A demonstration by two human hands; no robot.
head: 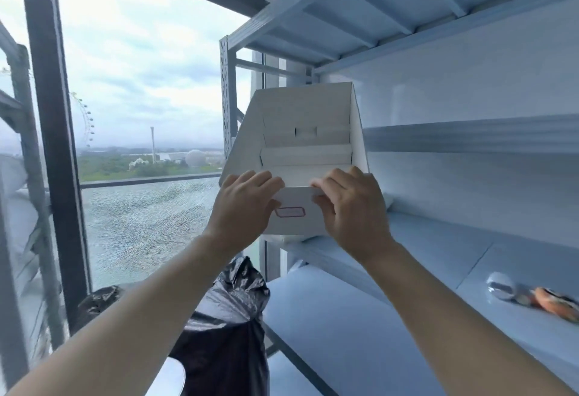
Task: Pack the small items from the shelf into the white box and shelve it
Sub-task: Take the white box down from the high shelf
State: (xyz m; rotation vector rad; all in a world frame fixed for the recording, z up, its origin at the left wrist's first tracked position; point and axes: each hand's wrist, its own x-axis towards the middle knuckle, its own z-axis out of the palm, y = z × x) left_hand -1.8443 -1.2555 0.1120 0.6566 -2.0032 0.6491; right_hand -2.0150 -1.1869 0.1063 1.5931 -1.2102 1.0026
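Observation:
A white cardboard box (305,132) with a sloped open top and a red-outlined label on its low front wall is held up at the left end of a white shelf unit. My left hand (246,204) grips the front wall's left side, fingers curled over its rim. My right hand (347,207) grips the right side the same way, thumb on the front face. The box's inside looks empty. On the lower shelf (360,326) at the right lie small items: a clear shiny round thing (500,286) and an orange object (556,303).
The middle shelf board (438,239) runs behind and right of the box. A steel upright (226,95) stands at the shelf's left corner. A bin lined with a black bag (228,317) stands below the box. A large window fills the left.

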